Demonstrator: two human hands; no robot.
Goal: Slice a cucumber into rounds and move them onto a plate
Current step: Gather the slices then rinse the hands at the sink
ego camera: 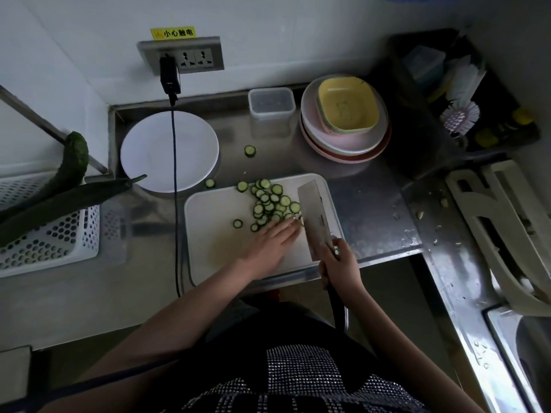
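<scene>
Cucumber rounds (269,204) lie heaped on the white cutting board (214,234), some strays on the steel counter (372,198). The left hand (272,241) presses flat beside them; the right hand (340,268) grips a cleaver (314,216). A black cable (174,174) crosses the white plate (149,150). The yellow label (173,33) reads 小心触电.

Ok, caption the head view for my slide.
Right hand grips cleaver; left hand by cucumber rounds.

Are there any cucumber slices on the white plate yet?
No, the white plate holds no slices; the cucumber rounds lie piled on the cutting board.
</scene>
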